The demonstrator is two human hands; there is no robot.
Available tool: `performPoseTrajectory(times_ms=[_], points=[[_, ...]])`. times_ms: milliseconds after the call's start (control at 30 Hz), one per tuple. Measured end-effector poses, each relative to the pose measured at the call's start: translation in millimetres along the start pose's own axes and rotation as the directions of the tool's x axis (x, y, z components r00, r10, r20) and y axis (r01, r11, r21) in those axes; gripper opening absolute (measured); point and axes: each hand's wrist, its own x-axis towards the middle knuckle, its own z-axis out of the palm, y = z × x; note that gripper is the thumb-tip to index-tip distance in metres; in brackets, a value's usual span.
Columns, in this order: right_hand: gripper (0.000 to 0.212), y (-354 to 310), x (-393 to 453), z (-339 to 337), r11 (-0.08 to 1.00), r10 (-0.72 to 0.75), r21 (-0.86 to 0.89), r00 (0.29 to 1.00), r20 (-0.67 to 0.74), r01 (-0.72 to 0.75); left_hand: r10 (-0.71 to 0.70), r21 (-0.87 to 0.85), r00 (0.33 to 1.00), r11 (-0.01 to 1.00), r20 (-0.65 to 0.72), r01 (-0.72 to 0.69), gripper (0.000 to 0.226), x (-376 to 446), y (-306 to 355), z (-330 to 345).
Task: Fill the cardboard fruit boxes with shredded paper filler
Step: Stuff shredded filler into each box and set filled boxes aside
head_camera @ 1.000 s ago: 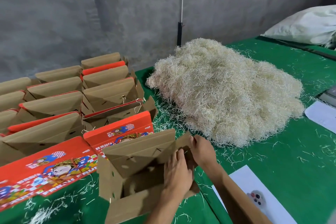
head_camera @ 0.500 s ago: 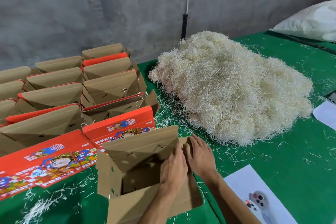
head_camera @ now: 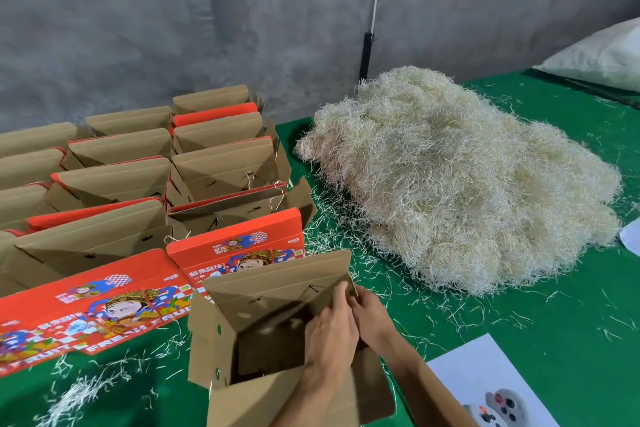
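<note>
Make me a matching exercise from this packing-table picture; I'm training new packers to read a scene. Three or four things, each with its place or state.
Things:
1. open brown box
2. shredded paper pile
3. red printed boxes
4. white sheet

Places or states:
A. lying flat, left of the open box
B. near right corner of the table
C. heaped on the green cloth, right of the boxes
D. held at its right wall by both hands

Pairs: 1-D, 2-C, 3-A, 4-B
</note>
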Motion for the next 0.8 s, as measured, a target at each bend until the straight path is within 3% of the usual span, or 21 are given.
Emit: performPoseTrajectory(times_ms=[267,433,800], points=[[0.025,-7.8,9.4,8.7,0.991,0.134,-0.009,0.990,-0.045,-0.135,0.052,0.106,0.997,0.993,0.049,-0.057,0.034,-17.8,-24.8,-11.0],[0.026,-19.3,13.9,18.7,0.992,0.126,0.008,0.992,-0.022,-0.126,0.095,0.187,0.994,0.979,-0.052,-0.084,0.034,-15.3,-32.9,-12.9],[0.023,-18.7,10.6,29.6,0.967,0.108,0.232,0.994,-0.007,-0.104,0.243,0.090,0.967,0.967,-0.070,-0.237,0.029,-9.0,-51.3,-2.9]])
